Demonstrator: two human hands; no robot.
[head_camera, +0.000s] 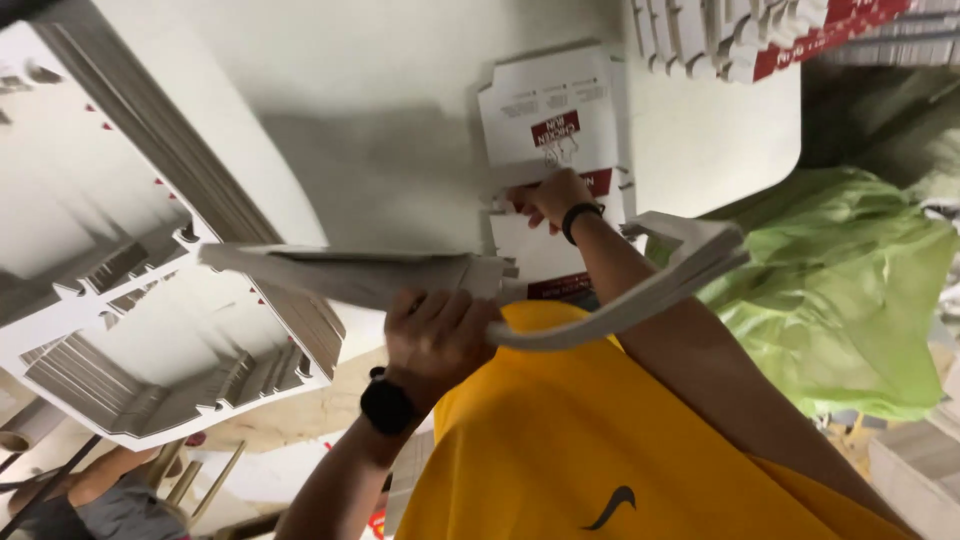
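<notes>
- the left hand (437, 338), with a black watch at the wrist, is closed in a full fist around the middle of a bundle of flat carton blanks (620, 300). the bundle is held in the air just in front of the yellow shirt (600, 440).
- the bundle sags on both sides of the fist, and its right end fans out loosely. judging by this, a grip at the centre with the thumb clamped over the top sheet would keep the sheets from slipping apart.
- the right hand (552, 198), with a black band at the wrist, reaches farther out and rests its bent fingers on a single flat blank (548, 120), white with red print, lying on the white table (400, 80). i cannot tell whether the fingers pinch its near edge or only press on it.
- that blank lies near the table's right edge, beyond the held bundle. it probably handles best taken by one edge, one sheet at a time, so that its tabs do not catch.
- a tall stack of cut blanks (150, 330) fills the left side, and another stack (750, 35) sits at the far right corner.
- a green plastic bag (850, 290) lies right of the table, close under the bundle's drooping end, which could brush it.
- another person's arm (100, 480) shows at the near left, well apart from both hands.
</notes>
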